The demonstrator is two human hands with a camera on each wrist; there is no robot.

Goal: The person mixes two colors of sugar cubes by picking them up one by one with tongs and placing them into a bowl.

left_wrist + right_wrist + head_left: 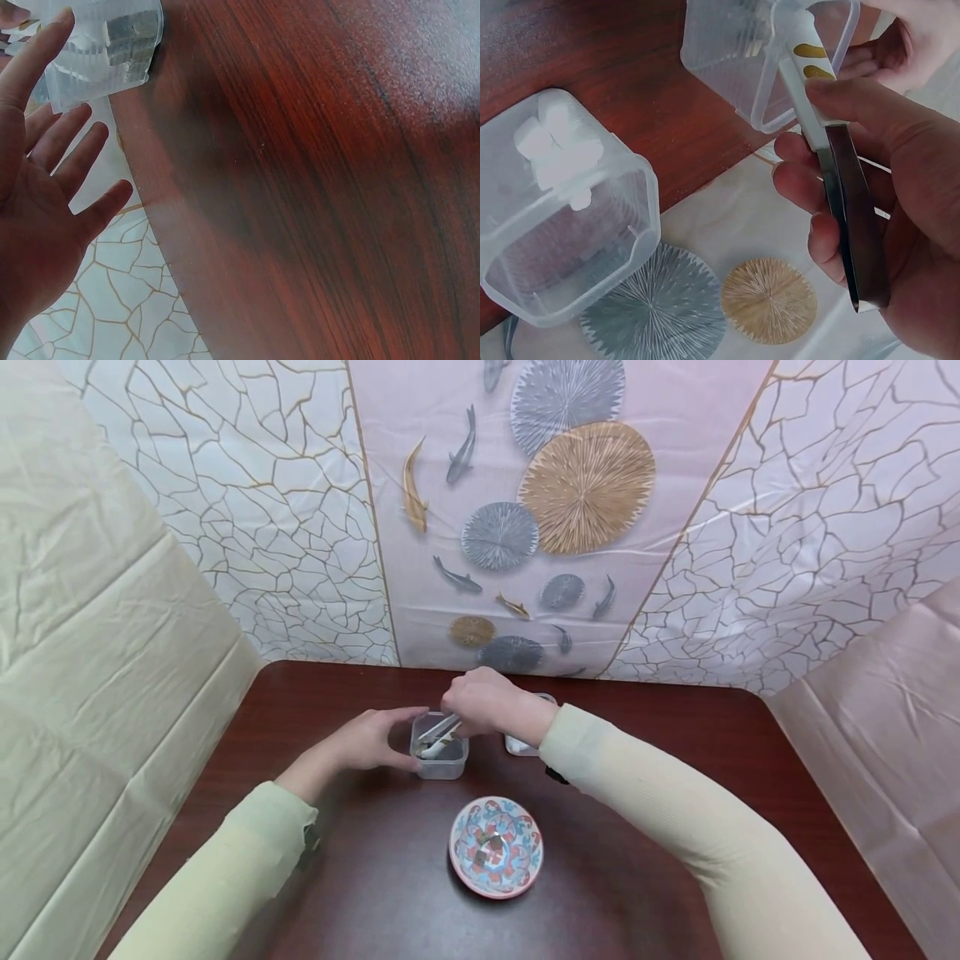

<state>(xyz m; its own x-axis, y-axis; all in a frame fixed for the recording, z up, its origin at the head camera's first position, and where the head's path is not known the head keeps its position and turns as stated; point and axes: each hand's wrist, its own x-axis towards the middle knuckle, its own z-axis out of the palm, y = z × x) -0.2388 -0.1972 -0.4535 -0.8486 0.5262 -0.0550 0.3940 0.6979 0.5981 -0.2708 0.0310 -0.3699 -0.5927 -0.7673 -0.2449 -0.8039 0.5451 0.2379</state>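
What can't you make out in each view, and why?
Head: right container, mostly behind the right arm.
Head: brown pieces in the bowl, too small to identify.
Left wrist: left container, contents blurred through its wall.
Right wrist: left hand, cut off by the top right corner.

On the table (360, 885) stands a tub (441, 770) with blocks (133, 39) in it; a second tub (519, 747), lumps (559, 146) inside, stands to its right, apart. Before both, nearer the person and roughly between them sideways, lies a bowl (517, 870) with pieces (481, 857) in it. The left hand (366, 741) is at the first tub's left side; the right hand (483, 700), over its right side, holds tongs (438, 745) reaching into it. Cloth (300, 527) hangs behind the table.
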